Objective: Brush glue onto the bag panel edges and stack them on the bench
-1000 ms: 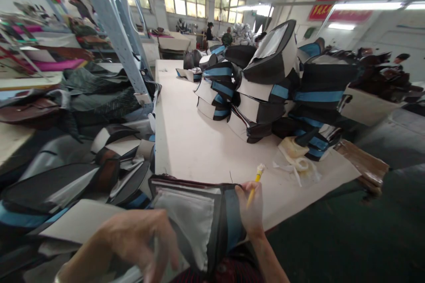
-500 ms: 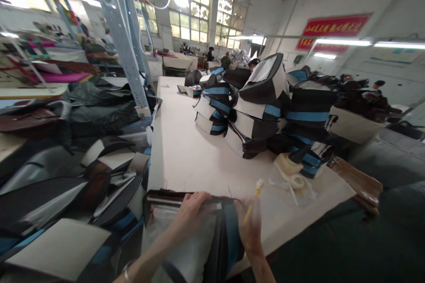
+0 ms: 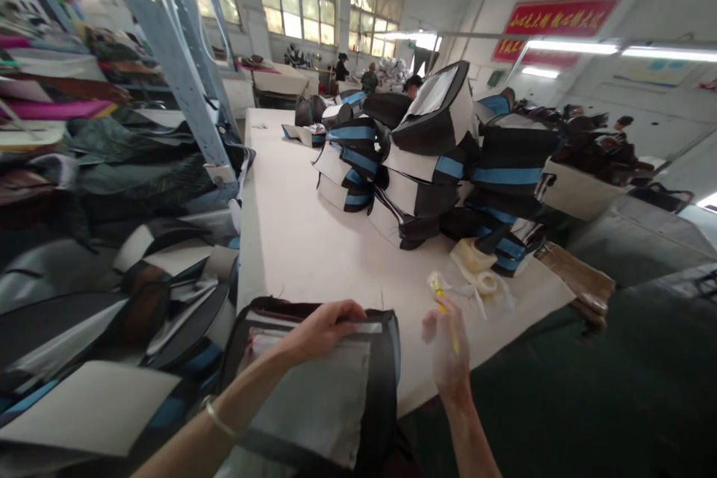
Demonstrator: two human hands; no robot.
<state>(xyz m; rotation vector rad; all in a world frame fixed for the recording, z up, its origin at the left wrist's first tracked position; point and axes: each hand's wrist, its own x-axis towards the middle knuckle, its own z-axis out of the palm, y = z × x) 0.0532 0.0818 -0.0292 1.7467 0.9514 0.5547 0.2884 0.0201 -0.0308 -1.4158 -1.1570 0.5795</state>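
A black-edged panel with a grey fabric face [image 3: 311, 399] lies in front of me at the near end of the white worktable [image 3: 291, 239]. My left hand [image 3: 322, 328] rests on the panel's top edge, fingers pressing a pale strip there. My right hand [image 3: 445, 347] is just to the right of the panel, apart from it. It grips a yellow-handled brush [image 3: 441, 299] with pale, gluey bristles. A crumpled plastic bag and a cream tub [image 3: 473, 258] lie on the table beyond that hand.
Stacks of black, white and blue upholstered panels [image 3: 414, 172] rise along the table's far side. More panels [image 3: 112, 314] heap up to the left beside a steel rack post [image 3: 179, 60]. A brown strip [image 3: 576, 276] overhangs the right table edge. Co-workers sit far back.
My left hand has moved up from the lower left onto the panel's top edge. My right hand has come off the panel's right side, raising the brush. The view has tilted slightly.
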